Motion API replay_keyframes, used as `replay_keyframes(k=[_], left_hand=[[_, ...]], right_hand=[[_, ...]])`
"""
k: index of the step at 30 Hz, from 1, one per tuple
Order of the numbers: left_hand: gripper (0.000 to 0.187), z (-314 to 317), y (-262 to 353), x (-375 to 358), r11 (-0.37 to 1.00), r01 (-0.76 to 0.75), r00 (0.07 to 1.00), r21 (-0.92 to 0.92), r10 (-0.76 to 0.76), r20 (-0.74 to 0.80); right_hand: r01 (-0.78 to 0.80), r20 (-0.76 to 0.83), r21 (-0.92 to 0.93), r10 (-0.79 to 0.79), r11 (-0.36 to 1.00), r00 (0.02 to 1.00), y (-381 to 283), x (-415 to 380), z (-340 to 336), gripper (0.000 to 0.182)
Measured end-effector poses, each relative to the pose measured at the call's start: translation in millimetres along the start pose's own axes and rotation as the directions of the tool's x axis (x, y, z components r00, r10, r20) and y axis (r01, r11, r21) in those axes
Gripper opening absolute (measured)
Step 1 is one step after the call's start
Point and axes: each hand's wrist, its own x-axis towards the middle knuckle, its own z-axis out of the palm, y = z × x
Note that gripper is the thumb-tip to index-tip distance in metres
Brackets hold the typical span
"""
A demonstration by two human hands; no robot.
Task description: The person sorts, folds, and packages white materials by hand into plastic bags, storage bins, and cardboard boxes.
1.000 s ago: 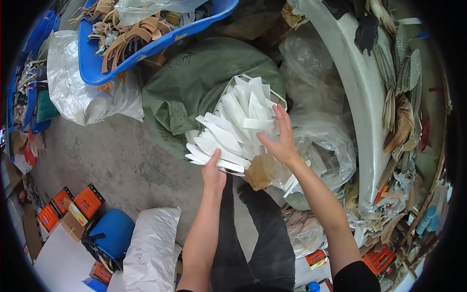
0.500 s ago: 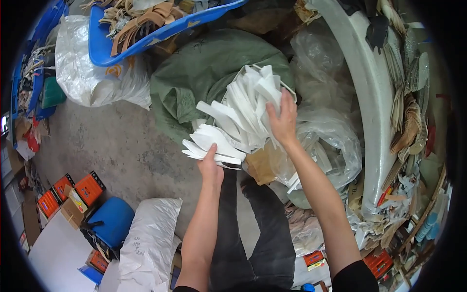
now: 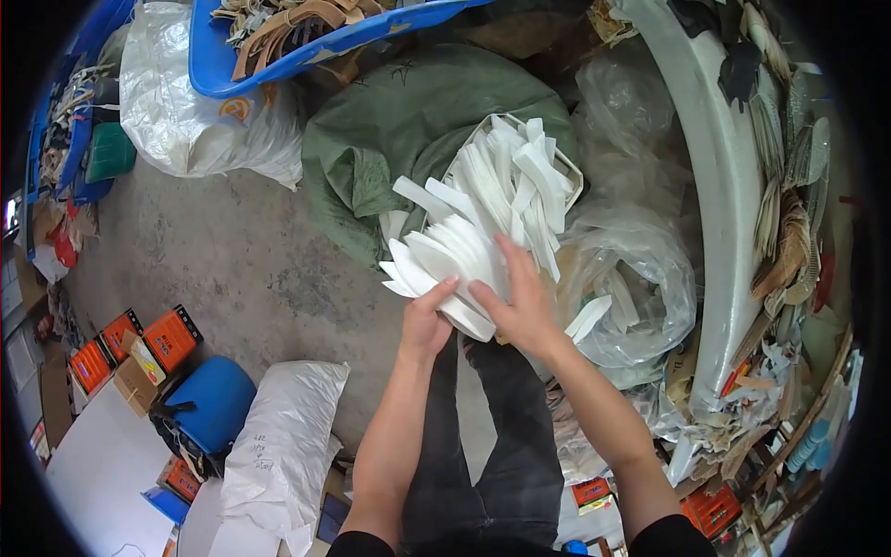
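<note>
My left hand [image 3: 429, 320] is closed around the lower end of a fanned bundle of white strips [image 3: 445, 255], its thumb lying on top. On the bundle's right side, my right hand [image 3: 522, 302] rests against the edge with thumb and fingers apart. The strips look flat, thin and slightly curved; their material is hard to tell. Just beyond, more loose white strips [image 3: 506, 172] are heaped in an open container [image 3: 577, 176] with a pale rim. It sits against a large green sack [image 3: 418, 102].
Clear plastic bags [image 3: 640, 269] stand to the right, with some white pieces in one. A blue tray [image 3: 306, 70] of tan strips is at the top. White sacks [image 3: 278, 446], a blue bin [image 3: 212, 413] and orange boxes [image 3: 172, 336] lie left. Scrap piles line the right.
My right hand has come down from the heap in the container to the bundle in my left hand. Both hands are now close together, and the view has shifted slightly.
</note>
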Motion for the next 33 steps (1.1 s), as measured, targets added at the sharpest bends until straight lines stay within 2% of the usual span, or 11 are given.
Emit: replay_keyframes(k=[2, 3, 7, 8, 12, 17, 22, 25, 27, 28, 33], left_hand=[[0.052, 3.7, 0.6, -6.4, 0.998, 0.054, 0.996, 0.015, -0.055, 0.072], [0.052, 2.5, 1.2, -5.7, 0.998, 0.052, 0.996, 0.018, -0.053, 0.072], [0.047, -16.8, -1.1, 23.1, 0.994, -0.004, 0.990, 0.107, 0.019, -0.141], [0.047, -18.7, -2.3, 32.4, 0.994, -0.013, 0.989, 0.105, 0.028, -0.142], [0.037, -20.7, -18.3, 69.2, 0.974, -0.075, 0.995, 0.215, 0.086, -0.043], [0.040, -26.4, -31.6, 110.6, 0.991, -0.029, 1.000, 0.134, 0.030, -0.006], [0.042, -51.6, -16.8, 114.2, 0.966, -0.023, 0.996, 0.259, 0.045, -0.078], [0.041, -41.3, 26.6, 106.8, 0.891, -0.069, 0.969, 0.449, 0.166, -0.181], [0.037, -27.5, 43.6, 119.8, 0.673, -0.249, 0.831, 0.696, 0.518, -0.204], [0.037, -20.1, 49.4, 125.7, 0.676, -0.248, 0.835, 0.694, 0.512, -0.201], [0.035, 3.8, 76.6, 131.0, 0.373, -0.235, 0.873, 0.897, 0.488, 0.026]], right_hand=[[-0.344, 0.238, 0.149, 0.304, 0.927, 0.923, 2.9, -7.7, 12.1, 0.049], [-0.343, 0.237, 0.153, 0.302, 0.927, 0.923, 4.2, -8.3, 16.7, 0.049], [-0.208, -0.015, 0.172, 0.214, 0.963, 0.977, 18.7, 3.6, 41.0, 0.043], [-0.201, -0.011, 0.176, 0.206, 0.964, 0.979, 30.1, 9.3, 50.5, 0.043], [0.024, 0.025, -0.247, -0.018, 0.969, 1.000, 80.6, 22.7, 83.2, 0.041], [0.053, -0.066, -0.287, -0.075, 0.956, 0.995, 50.2, 8.6, 72.1, 0.040], [0.069, 0.150, -0.276, -0.028, 0.959, 0.988, 87.8, 12.3, 96.7, 0.041], [0.042, 0.137, -0.267, -0.005, 0.963, 0.991, 83.1, 18.1, 100.1, 0.041], [0.014, 0.129, -0.277, 0.022, 0.961, 0.991, 85.0, 17.2, 98.2, 0.041], [0.004, 0.126, -0.283, 0.033, 0.959, 0.991, 87.0, 16.6, 97.1, 0.041], [-0.053, 0.050, -0.374, 0.077, 0.926, 0.996, 92.0, 9.2, 116.9, 0.043]])
